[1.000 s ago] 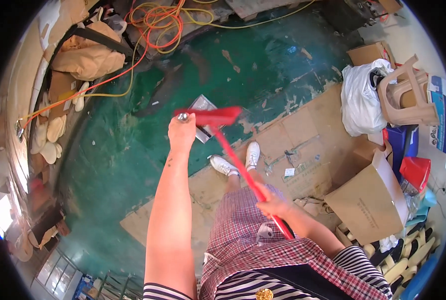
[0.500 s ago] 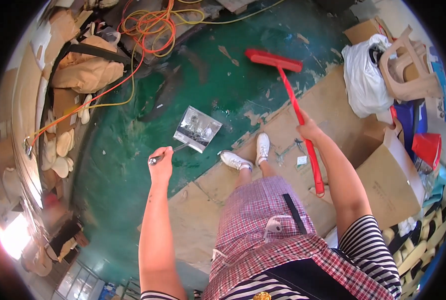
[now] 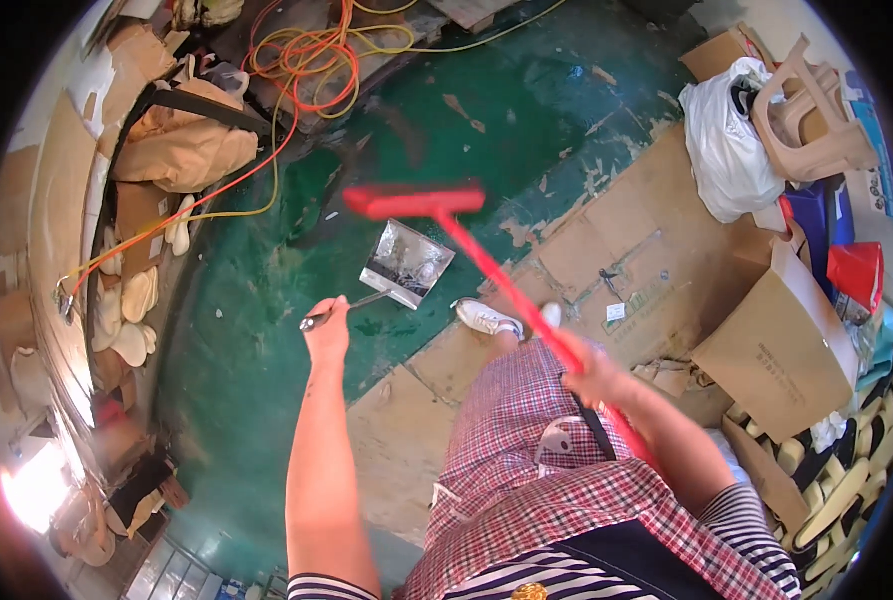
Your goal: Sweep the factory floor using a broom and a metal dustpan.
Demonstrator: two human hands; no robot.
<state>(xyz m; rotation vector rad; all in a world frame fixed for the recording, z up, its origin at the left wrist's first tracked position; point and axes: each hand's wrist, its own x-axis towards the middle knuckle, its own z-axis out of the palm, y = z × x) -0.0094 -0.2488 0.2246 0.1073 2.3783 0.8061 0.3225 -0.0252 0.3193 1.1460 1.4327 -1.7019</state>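
My left hand (image 3: 328, 332) is closed round the metal handle of a shiny silver dustpan (image 3: 385, 277). The pan lies at the end of the handle over the green floor, with dark debris or reflections inside it. My right hand (image 3: 597, 376) grips the red stick of a broom (image 3: 507, 285), whose lower end passes in front of my apron. Blurred by motion, the broom's wide red head sits just beyond the dustpan's far edge. Whether the bristles touch the floor or the pan, I cannot tell.
Flattened cardboard (image 3: 607, 270) lies under my white shoes (image 3: 489, 318). Orange and yellow hoses (image 3: 312, 60) coil at the far left. Rightward stand a white bag (image 3: 722, 150), a beige plastic stool (image 3: 817, 115) and a cardboard box (image 3: 782, 345). Shoe soles (image 3: 132, 310) pile up on the left.
The broom's head has swept left from the far right to just beyond the dustpan. My right hand has drawn closer to my body. My left hand and the dustpan have barely moved.
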